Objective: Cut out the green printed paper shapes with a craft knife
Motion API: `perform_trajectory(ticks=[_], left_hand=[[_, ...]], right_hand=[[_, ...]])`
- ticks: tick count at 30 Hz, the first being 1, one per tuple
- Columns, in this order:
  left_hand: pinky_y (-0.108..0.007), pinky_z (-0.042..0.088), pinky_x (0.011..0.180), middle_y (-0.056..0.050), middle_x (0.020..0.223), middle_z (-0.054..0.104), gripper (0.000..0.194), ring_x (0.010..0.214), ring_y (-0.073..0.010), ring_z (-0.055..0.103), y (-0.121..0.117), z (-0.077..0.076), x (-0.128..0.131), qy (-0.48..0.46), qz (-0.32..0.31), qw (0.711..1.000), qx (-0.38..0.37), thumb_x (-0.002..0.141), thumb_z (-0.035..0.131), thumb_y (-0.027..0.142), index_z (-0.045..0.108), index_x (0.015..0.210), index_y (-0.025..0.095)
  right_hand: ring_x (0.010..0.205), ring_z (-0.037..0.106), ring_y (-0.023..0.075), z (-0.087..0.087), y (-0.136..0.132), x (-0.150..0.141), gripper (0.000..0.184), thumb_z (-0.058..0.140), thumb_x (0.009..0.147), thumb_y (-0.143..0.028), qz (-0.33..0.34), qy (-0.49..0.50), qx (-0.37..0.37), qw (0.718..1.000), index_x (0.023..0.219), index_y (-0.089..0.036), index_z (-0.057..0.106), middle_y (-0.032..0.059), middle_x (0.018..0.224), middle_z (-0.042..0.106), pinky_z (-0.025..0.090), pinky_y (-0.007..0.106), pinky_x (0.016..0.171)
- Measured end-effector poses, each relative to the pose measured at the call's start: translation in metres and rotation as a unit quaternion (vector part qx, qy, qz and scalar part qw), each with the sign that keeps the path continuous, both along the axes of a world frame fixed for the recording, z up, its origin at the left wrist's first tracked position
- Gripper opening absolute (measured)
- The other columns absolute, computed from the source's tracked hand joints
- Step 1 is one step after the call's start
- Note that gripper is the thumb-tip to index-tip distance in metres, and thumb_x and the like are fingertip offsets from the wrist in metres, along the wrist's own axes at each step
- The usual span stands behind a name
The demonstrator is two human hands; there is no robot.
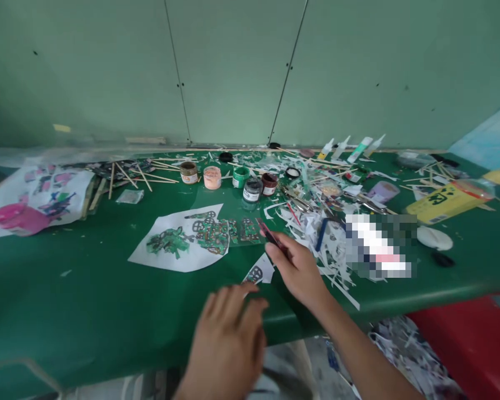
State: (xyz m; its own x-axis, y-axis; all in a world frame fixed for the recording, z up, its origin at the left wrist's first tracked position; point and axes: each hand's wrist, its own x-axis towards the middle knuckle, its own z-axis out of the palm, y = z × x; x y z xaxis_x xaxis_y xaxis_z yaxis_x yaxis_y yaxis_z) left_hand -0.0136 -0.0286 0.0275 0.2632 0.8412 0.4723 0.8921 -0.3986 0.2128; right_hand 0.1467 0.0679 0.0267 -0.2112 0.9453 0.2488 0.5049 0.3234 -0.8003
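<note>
My right hand (296,268) is closed around a slim pink-and-black tool (270,235); its tip points away from me, and its exact kind is unclear. A small cut paper piece (261,270) with a painted wheel shape lies between my hands. My left hand (231,328), slightly blurred, hovers at the near end of that piece with its fingers stretched and apart. Farther left, a white paper sheet (179,261) carries a green painted patch and brown-and-green painted shapes. A painted strip (250,229) lies just beyond the tool.
Open paint jars (212,178) stand in a row behind the sheet. White paper scraps (337,261) heap up at the right, near a yellow container (445,203). Wooden sticks (144,175) and a pink bottle (19,218) lie left on the green table (108,311).
</note>
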Motion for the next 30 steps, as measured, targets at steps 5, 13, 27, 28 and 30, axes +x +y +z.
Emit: perform_trajectory(ticks=[5, 13, 27, 28, 30], left_hand=[[-0.042, 0.043, 0.095, -0.011, 0.13, 0.059, 0.046, 0.116, -0.0273, 0.053, -0.01, -0.039, 0.047, 0.074, 0.04, 0.996, 0.008, 0.09, 0.045, 0.031, 0.049, 0.133, 0.016], [-0.053, 0.035, 0.104, -0.013, 0.129, 0.057, 0.054, 0.117, -0.0315, 0.051, -0.006, -0.042, 0.014, 0.114, 0.028, 0.993, 0.015, 0.088, 0.05, 0.046, 0.049, 0.135, 0.018], [-0.044, 0.038, 0.093, -0.01, 0.123, 0.061, 0.044, 0.107, -0.0267, 0.054, -0.004, -0.037, 0.01, 0.093, 0.051, 0.993, 0.05, 0.089, 0.046, 0.036, 0.054, 0.127, 0.016], [-0.043, 0.039, 0.091, -0.009, 0.121, 0.061, 0.042, 0.106, -0.0259, 0.055, -0.003, -0.033, 0.008, 0.083, 0.049, 0.994, 0.049, 0.089, 0.047, 0.034, 0.053, 0.127, 0.018], [-0.042, 0.04, 0.089, -0.008, 0.121, 0.06, 0.039, 0.105, -0.0245, 0.055, 0.006, -0.02, -0.002, 0.052, 0.05, 0.996, 0.048, 0.089, 0.048, 0.027, 0.051, 0.127, 0.021]], right_hand=[[0.079, 0.07, 0.0206, -0.007, -0.017, 0.027, 0.042, 0.037, 0.095, -0.039, -0.002, -0.087, 0.022, 0.996, 0.12, -0.017, 0.063, 0.0079, 0.095, 0.075, 0.052, 0.029, 0.067], [0.066, 0.071, 0.0188, -0.016, -0.045, 0.031, 0.042, 0.035, 0.096, -0.026, 0.029, -0.251, 0.1, 0.962, 0.13, -0.02, 0.059, 0.0067, 0.098, 0.076, 0.054, 0.028, 0.053], [0.044, 0.06, 0.0152, -0.007, -0.015, 0.02, 0.04, 0.051, 0.09, -0.041, -0.062, -0.132, 0.114, 0.983, 0.119, -0.018, 0.064, -0.0004, 0.058, 0.065, 0.045, 0.025, 0.043], [0.042, 0.057, 0.0145, -0.003, -0.004, 0.018, 0.042, 0.053, 0.088, -0.043, -0.078, -0.101, 0.099, 0.987, 0.121, -0.018, 0.063, -0.0023, 0.055, 0.061, 0.044, 0.025, 0.042], [0.043, 0.053, 0.0145, 0.004, 0.019, 0.014, 0.051, 0.057, 0.084, -0.045, -0.094, -0.045, 0.063, 0.993, 0.129, -0.019, 0.057, -0.0045, 0.053, 0.056, 0.043, 0.026, 0.043]])
